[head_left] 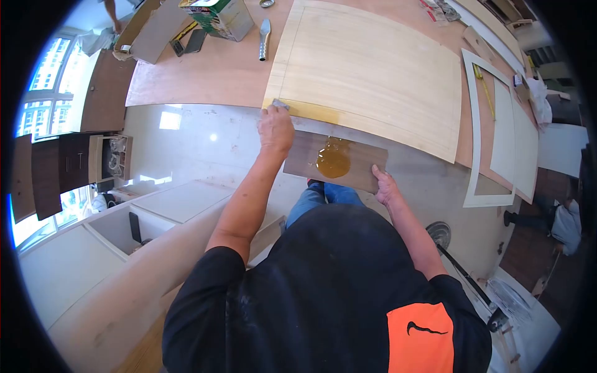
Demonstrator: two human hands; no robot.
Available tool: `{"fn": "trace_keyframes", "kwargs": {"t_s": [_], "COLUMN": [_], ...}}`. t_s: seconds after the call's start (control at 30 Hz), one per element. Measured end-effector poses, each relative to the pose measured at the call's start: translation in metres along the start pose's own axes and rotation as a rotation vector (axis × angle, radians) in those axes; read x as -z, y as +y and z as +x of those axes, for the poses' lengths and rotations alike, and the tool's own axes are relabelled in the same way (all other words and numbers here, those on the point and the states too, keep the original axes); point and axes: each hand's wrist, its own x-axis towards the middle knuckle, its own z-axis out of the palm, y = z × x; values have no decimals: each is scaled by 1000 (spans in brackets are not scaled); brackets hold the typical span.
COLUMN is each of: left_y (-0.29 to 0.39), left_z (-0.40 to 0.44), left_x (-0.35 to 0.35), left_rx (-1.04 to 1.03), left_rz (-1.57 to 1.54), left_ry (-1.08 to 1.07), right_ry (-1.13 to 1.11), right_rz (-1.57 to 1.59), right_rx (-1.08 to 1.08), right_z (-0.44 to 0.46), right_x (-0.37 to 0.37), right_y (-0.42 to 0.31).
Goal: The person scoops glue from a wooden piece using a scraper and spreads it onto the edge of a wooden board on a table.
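My left hand [276, 129] is closed around a small grey spreader [281, 104], which rests on the near left corner of a pale wood panel [373, 68]. A strip of amber glue [311, 113] lies wet along the panel's near edge, to the right of the spreader. Below that edge, my right hand [385, 184] grips the right end of a dark brown board [298, 156], thumb on top and the other fingers hidden beneath. A thick puddle of the same amber liquid sits in the middle of this board, with small bubbles at its upper rim.
The panel lies on a reddish-brown worktable [186, 85]. A silver-handled putty knife [265, 40], a green-and-white box [217, 17] and a tape measure [178, 48] are to its left. White frame [471, 124] overhangs at right. A fan [439, 235] stands behind; another person [566, 225] is far right.
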Motion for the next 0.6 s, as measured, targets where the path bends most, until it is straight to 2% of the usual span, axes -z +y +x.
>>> {"fn": "trace_keyframes", "kwargs": {"t_s": [0.17,0.23,0.3,0.4,0.5,0.6], "left_y": [63,95,127,160,165,147], "left_z": [-23,-33,-42,-53,-52,-56], "left_x": [-13,-15,-14,-12,4,16], "left_rx": [-147,-262,-307,-481,-587,-579], "left_rz": [56,-23,-80,-124,-303,-347], "left_ry": [-49,-17,-190,-176,-181,47], "right_ry": [-20,-1,6,-19,-67,-84], "right_rz": [18,42,44,20,12,48], "right_rx": [42,29,6,-17,-14,-9], "right_z": [-1,-3,-6,-3,-2,3], "right_x": [6,4,6,16,34,48], "right_y": [-4,-7,-9,-17,-23,-27]}}
